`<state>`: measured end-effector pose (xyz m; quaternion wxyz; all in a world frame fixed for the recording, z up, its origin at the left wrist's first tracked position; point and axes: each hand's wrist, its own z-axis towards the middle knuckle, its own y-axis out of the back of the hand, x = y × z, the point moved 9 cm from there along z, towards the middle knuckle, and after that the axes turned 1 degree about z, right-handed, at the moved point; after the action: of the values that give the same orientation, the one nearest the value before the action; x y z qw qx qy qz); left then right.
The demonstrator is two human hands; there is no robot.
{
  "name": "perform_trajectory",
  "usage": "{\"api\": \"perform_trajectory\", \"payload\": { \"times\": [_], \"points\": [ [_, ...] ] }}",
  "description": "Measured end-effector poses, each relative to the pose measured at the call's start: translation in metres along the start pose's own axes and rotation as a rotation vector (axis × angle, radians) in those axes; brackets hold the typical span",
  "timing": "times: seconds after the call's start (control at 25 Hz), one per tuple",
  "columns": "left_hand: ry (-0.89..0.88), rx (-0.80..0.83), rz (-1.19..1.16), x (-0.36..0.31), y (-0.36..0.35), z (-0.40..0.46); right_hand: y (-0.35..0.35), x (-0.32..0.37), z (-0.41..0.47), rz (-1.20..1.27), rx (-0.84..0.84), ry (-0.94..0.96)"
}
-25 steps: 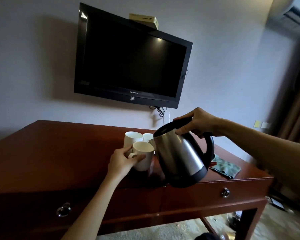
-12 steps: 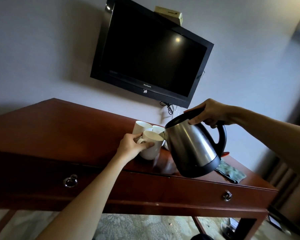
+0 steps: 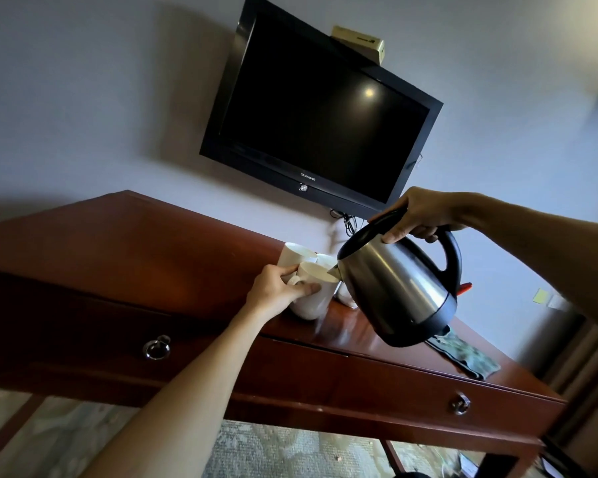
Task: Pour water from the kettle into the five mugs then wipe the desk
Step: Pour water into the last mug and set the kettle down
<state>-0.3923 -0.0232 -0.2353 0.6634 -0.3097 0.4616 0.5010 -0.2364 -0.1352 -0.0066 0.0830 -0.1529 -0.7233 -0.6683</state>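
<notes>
Tilting kettle (image 3: 394, 288) gripped by right hand (image 3: 420, 215), left hand (image 3: 275, 291) gripping mug (image 3: 316, 294)

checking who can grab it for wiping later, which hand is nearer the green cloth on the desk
Right. The right hand grips the kettle handle, above and a little left of the green cloth. The left hand holds the front mug, farther left across the desk.

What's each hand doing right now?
Left hand: grips the front mug.
Right hand: grips the kettle by its handle.
</notes>
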Motion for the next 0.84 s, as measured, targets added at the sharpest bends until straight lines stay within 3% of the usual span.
{"api": "perform_trajectory", "payload": {
  "times": [0.84],
  "points": [
    [0.019,-0.025,0.05,0.002,0.003,0.001,-0.003,0.044,0.021,-0.233,0.11,0.047]
  ]
}}
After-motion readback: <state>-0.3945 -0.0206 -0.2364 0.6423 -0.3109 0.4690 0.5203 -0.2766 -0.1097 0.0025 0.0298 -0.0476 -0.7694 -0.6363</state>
